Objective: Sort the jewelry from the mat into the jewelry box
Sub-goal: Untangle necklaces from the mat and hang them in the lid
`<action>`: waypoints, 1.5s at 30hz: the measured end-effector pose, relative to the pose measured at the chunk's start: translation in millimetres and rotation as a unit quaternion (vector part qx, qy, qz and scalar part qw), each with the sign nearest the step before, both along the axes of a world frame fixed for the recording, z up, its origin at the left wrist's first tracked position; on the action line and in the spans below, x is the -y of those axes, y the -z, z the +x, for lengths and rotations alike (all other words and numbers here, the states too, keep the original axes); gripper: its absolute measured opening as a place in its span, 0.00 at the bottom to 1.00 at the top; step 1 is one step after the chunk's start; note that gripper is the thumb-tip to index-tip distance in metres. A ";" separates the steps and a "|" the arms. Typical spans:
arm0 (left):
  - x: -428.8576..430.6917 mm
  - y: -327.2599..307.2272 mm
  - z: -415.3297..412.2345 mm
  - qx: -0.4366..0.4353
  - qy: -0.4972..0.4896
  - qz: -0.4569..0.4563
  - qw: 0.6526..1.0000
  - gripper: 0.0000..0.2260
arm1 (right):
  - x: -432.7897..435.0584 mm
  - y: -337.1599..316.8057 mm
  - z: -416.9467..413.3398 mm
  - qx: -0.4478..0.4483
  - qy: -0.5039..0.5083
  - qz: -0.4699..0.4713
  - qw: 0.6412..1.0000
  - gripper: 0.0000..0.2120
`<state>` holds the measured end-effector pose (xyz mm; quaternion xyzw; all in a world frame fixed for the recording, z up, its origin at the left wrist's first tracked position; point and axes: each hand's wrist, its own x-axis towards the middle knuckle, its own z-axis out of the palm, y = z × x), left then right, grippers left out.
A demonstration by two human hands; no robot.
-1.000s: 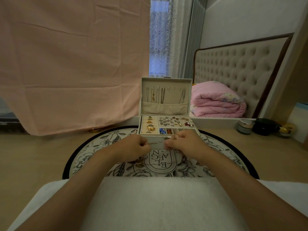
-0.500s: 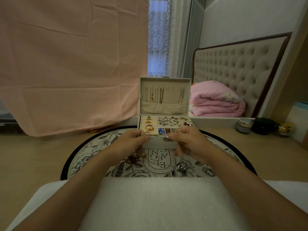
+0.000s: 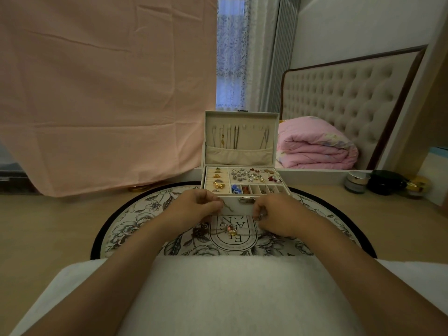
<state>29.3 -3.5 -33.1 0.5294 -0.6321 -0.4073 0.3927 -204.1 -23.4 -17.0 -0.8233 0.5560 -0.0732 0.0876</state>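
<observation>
Our left hand (image 3: 198,207) and right hand (image 3: 276,214) each pinch an end of the pendant necklace (image 3: 231,231). It's drawn out, we reckon, to stay untangled, sagging over the mat (image 3: 145,214) at six o'clock of the open jewelry box (image 3: 242,209).

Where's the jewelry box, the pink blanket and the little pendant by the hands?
jewelry box (image 3: 242,209): head view, on its front wall near the clasp.
pink blanket (image 3: 315,146): head view, middle of the folded bundle.
pendant (image 3: 232,231): head view, on the charm itself.
</observation>
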 end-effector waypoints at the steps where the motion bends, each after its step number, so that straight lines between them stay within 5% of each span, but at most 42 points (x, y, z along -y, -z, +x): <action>1: 0.2 1.3 1.5 0.033 0.004 -0.002 0.999 0.04 | -0.1 -1.3 1.2 -0.016 -0.004 0.000 1.000 0.14; 4: -2.4 0.0 7.8 0.126 0.010 -0.026 0.992 0.08 | -3.7 -5.1 12.6 -0.047 -0.016 -0.014 0.999 0.20; 9: -6.6 -7.8 21.4 0.336 0.015 -0.049 0.940 0.06 | -19.6 8.8 44.9 0.087 -0.130 -0.027 0.987 0.14; 14: -18.6 -7.1 27.7 0.424 0.028 0.003 0.905 0.09 | -16.8 21.4 47.3 0.022 -0.189 -0.045 0.981 0.12; 19: -22.5 0.3 27.2 0.378 0.005 -0.052 0.924 0.03 | -12.5 14.2 36.1 -0.017 -0.107 -0.044 0.993 0.11; 24: -22.1 4.2 13.4 0.078 -0.003 0.025 0.997 0.08 | -17.2 10.1 34.2 -0.060 -0.077 -0.083 0.992 0.08; 33: -13.0 0.3 2.0 -0.184 0.013 0.122 0.975 0.12 | -8.7 27.4 38.9 0.113 -0.105 -0.033 0.987 0.06; 35: -11.5 0.6 7.5 -0.158 0.016 0.123 0.980 0.12 | -6.9 22.3 34.1 0.095 -0.090 -0.012 0.991 0.08; 39: -6.8 2.1 22.6 0.160 -0.026 0.012 0.987 0.07 | 0.7 16.4 25.3 -0.041 -0.048 0.001 0.998 0.08; 45: -1.2 2.7 29.9 0.179 0.014 0.003 0.984 0.05 | -7.8 2.1 31.1 -0.179 0.001 -0.011 0.984 0.04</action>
